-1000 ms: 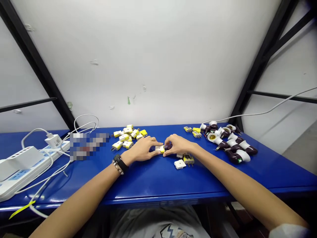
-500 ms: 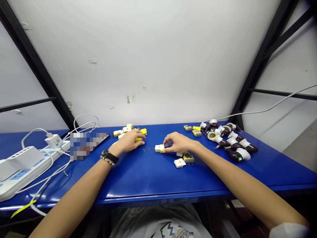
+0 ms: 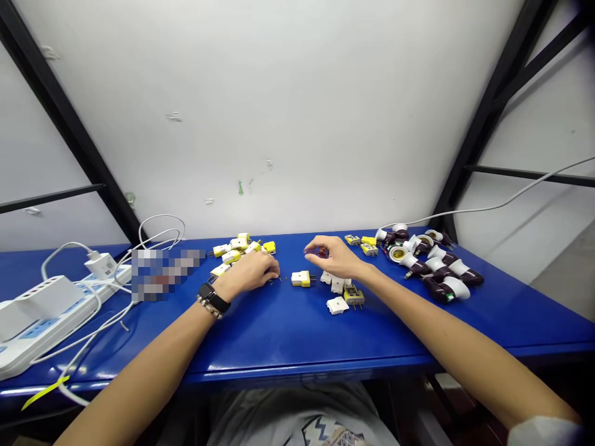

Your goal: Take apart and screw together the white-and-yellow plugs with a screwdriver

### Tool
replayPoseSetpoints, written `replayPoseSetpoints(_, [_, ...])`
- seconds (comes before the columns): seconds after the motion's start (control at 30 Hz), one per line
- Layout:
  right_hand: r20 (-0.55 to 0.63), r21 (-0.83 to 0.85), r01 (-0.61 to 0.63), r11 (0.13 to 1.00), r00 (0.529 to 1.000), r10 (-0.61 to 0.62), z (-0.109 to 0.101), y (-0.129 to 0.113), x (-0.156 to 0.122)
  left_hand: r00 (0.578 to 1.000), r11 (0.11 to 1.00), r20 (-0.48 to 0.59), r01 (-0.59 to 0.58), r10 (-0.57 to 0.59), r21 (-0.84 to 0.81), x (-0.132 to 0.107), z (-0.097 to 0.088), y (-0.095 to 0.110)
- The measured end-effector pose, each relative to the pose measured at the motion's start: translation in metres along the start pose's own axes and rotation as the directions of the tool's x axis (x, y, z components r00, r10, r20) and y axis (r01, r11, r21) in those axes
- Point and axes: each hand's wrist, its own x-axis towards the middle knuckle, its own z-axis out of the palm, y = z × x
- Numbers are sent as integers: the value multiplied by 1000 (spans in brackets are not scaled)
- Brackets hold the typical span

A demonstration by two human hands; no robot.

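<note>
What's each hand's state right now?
Left hand: curled low by small screws; whether it grips one cannot be told.
Right hand: closed on a dark purple object, partly hidden.

A single view, from a camera worn on the person's head, faces forward and tilts down across the blue surface (image 3: 260, 341) toward the white wall (image 3: 297, 124) behind it. It sits close above the clothing (image 3: 279, 414) at the lower edge, wide enough to take in both forearms (image 3: 153, 359), the fingers (image 3: 320, 240) near mid-picture and the black frame posts (image 3: 73, 124) on either side
</note>
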Motion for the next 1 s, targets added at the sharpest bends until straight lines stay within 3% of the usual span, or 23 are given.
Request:
replayPoseSetpoints(0.1, [-137,10,-13,1000,990,15,2,0,2,1000,996,7,30,-31,82,-1,-2,11])
replayPoseSetpoints(0.23, [-332,-20,-27,999,943,19,2,0,4,999,993,-4,44,-44,114,-2,-2,15])
replayPoseSetpoints(0.33, [-417,195,-53,979,899,131,1,-1,7,995,998,-74,64,-65,-15,-2,-1,12])
replayPoseSetpoints(0.47, [-327,656,-85,750,864,383,1,-2,12,980,932,-171,34,-102,-360,1,2,15])
replayPoseSetpoints(0.57, [-265,766,-96,635,854,448,3,-2,13,945,820,-270,-1,-186,-572,7,9,22])
replayPoseSetpoints(0.77, [-315,766,-57,641,835,451,6,-1,14,889,615,-325,-64,-322,-786,15,21,20])
replayPoseSetpoints(1.0, [-316,753,-45,656,850,421,6,-3,13,881,565,-303,-49,-364,-823,15,20,19])
